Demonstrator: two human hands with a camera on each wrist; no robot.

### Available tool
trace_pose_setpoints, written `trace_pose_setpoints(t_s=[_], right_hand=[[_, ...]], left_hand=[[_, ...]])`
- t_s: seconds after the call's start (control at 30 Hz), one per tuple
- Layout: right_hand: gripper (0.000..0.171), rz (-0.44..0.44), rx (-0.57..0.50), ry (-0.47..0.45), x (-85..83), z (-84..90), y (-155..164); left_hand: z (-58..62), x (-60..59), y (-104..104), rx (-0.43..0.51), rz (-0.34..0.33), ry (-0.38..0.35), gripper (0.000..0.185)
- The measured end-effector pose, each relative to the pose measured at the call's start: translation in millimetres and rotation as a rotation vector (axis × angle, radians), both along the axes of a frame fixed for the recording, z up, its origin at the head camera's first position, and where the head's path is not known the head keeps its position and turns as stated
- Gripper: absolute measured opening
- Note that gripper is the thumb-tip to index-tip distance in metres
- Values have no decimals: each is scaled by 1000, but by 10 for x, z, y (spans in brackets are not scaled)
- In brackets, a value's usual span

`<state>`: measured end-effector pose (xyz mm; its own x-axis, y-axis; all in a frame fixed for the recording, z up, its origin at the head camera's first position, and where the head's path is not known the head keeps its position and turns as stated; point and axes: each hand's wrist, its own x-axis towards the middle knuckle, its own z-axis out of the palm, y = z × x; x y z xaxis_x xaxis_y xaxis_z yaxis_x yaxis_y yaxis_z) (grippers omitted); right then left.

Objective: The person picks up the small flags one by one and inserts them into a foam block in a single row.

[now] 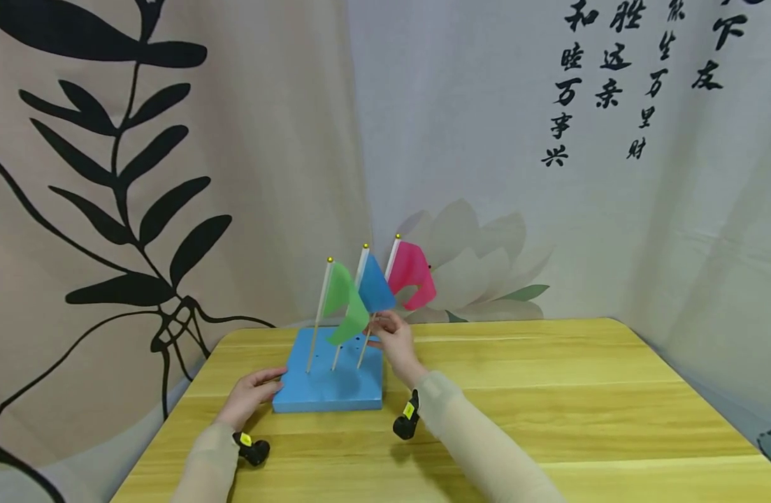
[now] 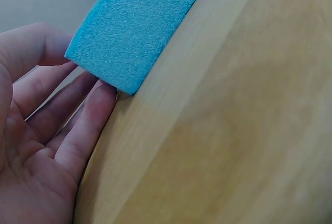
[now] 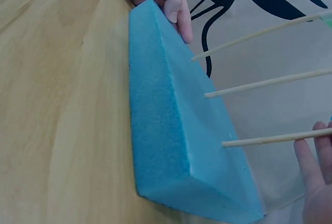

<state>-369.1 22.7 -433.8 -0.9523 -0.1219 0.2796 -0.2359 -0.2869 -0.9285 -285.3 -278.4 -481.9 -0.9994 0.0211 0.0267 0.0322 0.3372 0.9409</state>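
A blue foam block [image 1: 328,403] lies on the table and bears three small flags on thin wooden sticks. The flags are green [image 1: 354,318], blue [image 1: 376,288] and pink [image 1: 412,276], in a row from left to right, each leaning rightward. Fingers of my right hand [image 1: 394,344] pinch the pink flag's stick [image 3: 259,140] partway up, above the block. At the block's left edge, my left hand [image 1: 249,398] touches the foam with fairly straight fingers; the left wrist view shows this hand [image 2: 36,156] against the block's corner [image 2: 119,73].
The wooden table [image 1: 549,405] extends widely to the right of the block. Small holes show in the block's top behind the sticks. A patterned curtain [image 1: 284,140] hangs behind the table. Each wrist wears a black camera, such as the right one [image 1: 407,418].
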Motion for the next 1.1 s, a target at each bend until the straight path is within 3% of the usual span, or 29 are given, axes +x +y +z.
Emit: trace_pose_setpoints(t_s=[0.1,0.33,0.57,0.8,1.1], right_hand=[[19,25,41,21,25,-11,-11],[14,101,63,20,285,127,-7],[18,51,73,46,323,180,-35],[25,43,58,34,200,24,34],[23,-19,132,4,-23,-80,369]], left_hand=[[6,9,-4,-1,0,-3,47],[-17,38,-44,-6,0,-14,48],[-9,25,-67,-13,20,-34,48],[-8,28,-22,-17,15,-42,48],[37,-35,-14,2,-9,-34,46]])
